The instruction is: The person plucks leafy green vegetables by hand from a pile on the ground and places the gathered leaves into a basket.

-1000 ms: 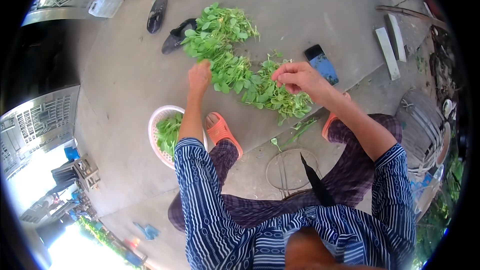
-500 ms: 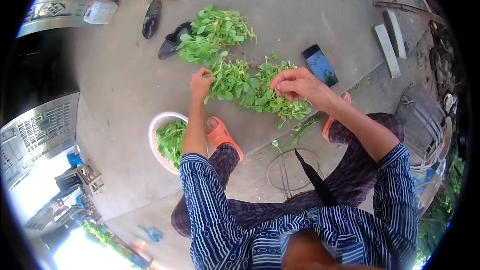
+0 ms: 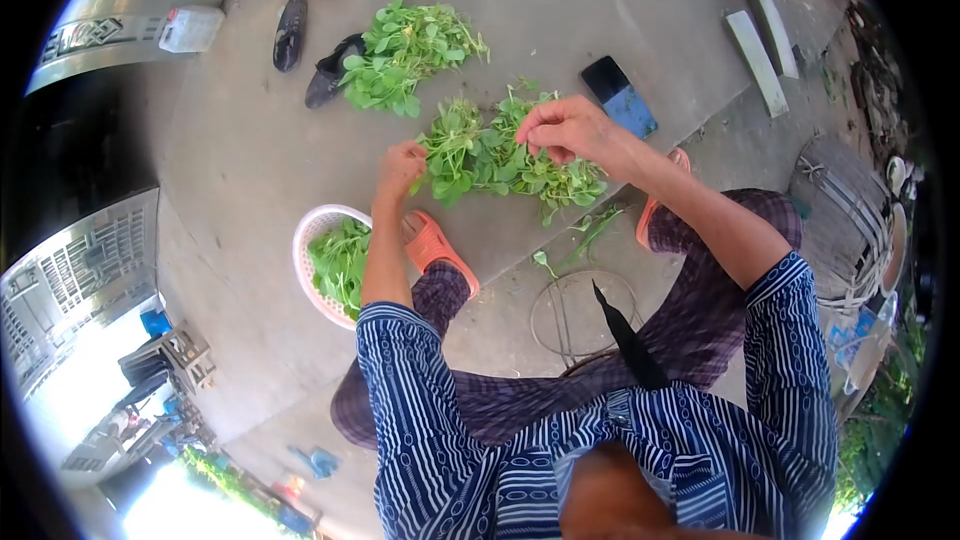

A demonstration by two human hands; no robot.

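My left hand (image 3: pixel 402 170) is closed at the left edge of the near pile of leafy greens (image 3: pixel 468 155). Its fingertips touch the leaves, but what they grip is hard to make out. Over the right part of this pile, my right hand (image 3: pixel 572 130) holds thumb and fingers together in a pinch; anything between them is too small to name. A second heap of the same greens (image 3: pixel 412 52) lies farther off on the concrete. Beside my left forearm, a white-pink plastic basket (image 3: pixel 303 258) contains loose green leaves (image 3: pixel 340 262).
A phone (image 3: pixel 620 98) lies right of the greens. Dark shoes (image 3: pixel 289 34) lie beyond them on the left. Stray stems (image 3: pixel 597 230) and a wire ring (image 3: pixel 533 325) are between my feet in orange sandals (image 3: pixel 440 248). A woven basket (image 3: pixel 840 215) stands at right.
The whole view has shifted a little. My right hand has moved left and slightly away over the near pile. A gap now shows between the two piles; my left hand stays at the edge.
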